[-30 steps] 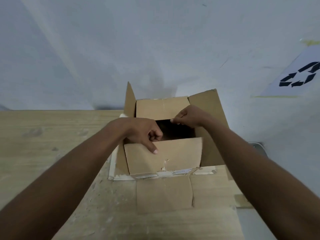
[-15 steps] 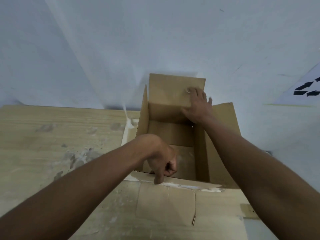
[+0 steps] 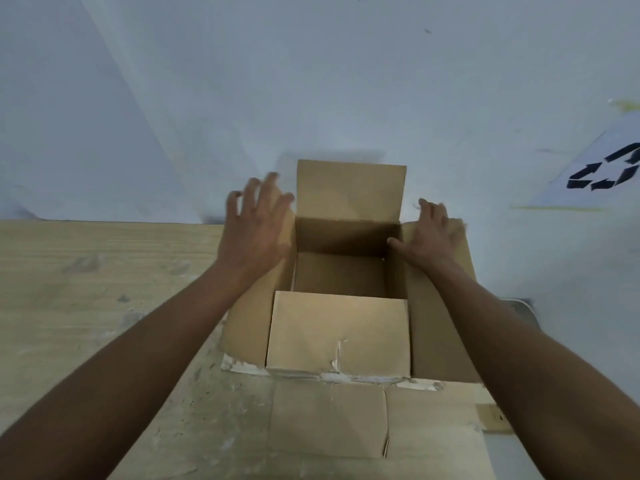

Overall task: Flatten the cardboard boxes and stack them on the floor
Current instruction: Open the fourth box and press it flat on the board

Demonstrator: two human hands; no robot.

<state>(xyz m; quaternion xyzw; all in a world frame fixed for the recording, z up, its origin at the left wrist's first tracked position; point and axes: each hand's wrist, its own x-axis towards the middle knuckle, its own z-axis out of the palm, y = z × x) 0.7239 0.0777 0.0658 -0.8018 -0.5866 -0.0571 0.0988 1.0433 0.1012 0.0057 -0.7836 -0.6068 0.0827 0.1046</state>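
Observation:
A brown cardboard box stands open on the wooden table, against the wall. Its far flap stands upright, the near flap leans inward over the opening, and the two side flaps are spread outward. My left hand hovers with fingers spread at the box's far left corner, over the left flap. My right hand lies flat on the right side flap, with its thumb at the inner far right corner. Neither hand grips anything.
A flat piece of cardboard lies on the table under the box's near edge. A sheet with a black recycling symbol is taped to the wall at the right. The table ends just right of the box, above a grey floor.
Both hands let go of the near and far flaps and moved out to the box's sides. The far flap now stands up and the near flap has swung back over the opening.

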